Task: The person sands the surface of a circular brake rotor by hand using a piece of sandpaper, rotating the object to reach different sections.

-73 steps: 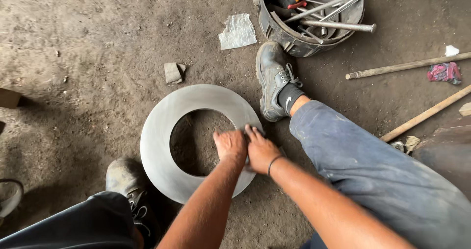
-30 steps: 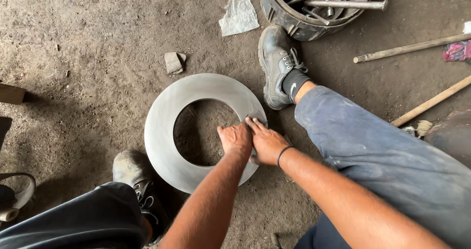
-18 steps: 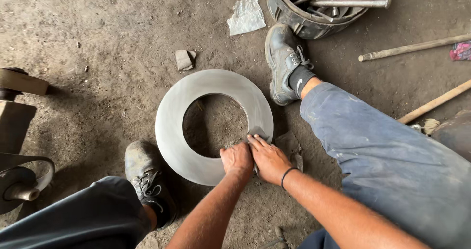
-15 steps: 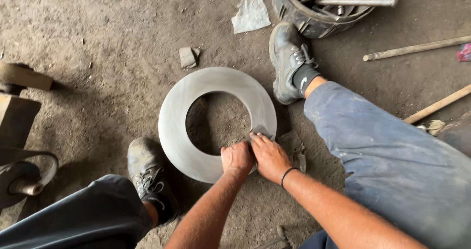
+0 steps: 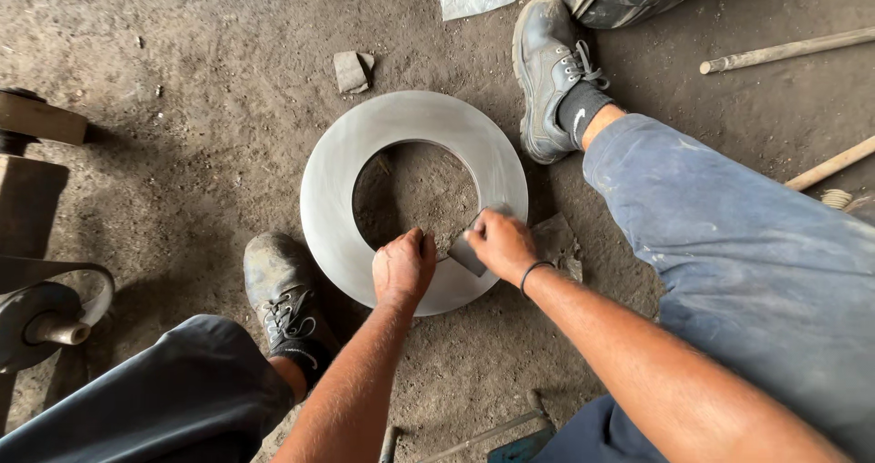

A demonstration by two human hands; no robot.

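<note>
1. My right hand (image 5: 499, 242) is closed around a small grey abrasive pad (image 5: 467, 253), pressing it flat on the near-right part of the metal ring (image 5: 330, 190), just at its inner edge.
2. My left hand (image 5: 403, 267) is curled, fingers hooked over the ring's inner edge at the near side, knuckles up; it grips the ring itself and nothing else.
3. The two hands sit close together but apart, with the pad between them.
4. The ring lies flat on the dirt floor (image 5: 182, 108), roughly in the middle of the ground I can see, with bare dirt showing through its round opening.
5. My left shoe (image 5: 283, 294) is just beside the ring's near-left outer edge; my right shoe (image 5: 547, 76) stands just beyond its far-right edge, and my right leg in blue trousers closes off that side.
6. The ring's far-left side has open floor around it; a small stone block (image 5: 350, 71) lies near the far edge, apart from the ring.
7. A flat grey scrap (image 5: 556, 240) lies on the floor touching or just under the ring's right edge, beside my right wrist.
8. Wooden handles (image 5: 784, 51) lie well off to the far right.
</note>
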